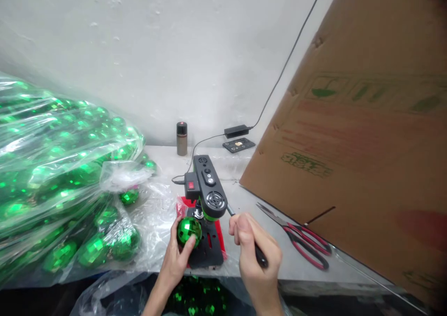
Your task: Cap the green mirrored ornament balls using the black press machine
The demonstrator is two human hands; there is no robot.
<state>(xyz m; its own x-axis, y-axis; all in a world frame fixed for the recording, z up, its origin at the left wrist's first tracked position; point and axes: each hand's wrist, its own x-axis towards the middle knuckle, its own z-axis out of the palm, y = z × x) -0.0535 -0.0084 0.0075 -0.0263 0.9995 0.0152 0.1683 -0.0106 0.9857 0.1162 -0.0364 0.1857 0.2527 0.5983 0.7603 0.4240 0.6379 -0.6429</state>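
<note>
Green faceted mirror ball [189, 230], pinched by left hand [179, 255] under small black press [208, 190], could slip if right hand's [256, 255] gripped lever [244, 234] jerks.

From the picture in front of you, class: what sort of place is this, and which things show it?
Probably a small workshop assembling ornaments. A big clear plastic bag of shiny green faceted balls fills the left. The left hand holds one green faceted ball under a small black benchtop machine, whose lever the right hand grips.
</note>
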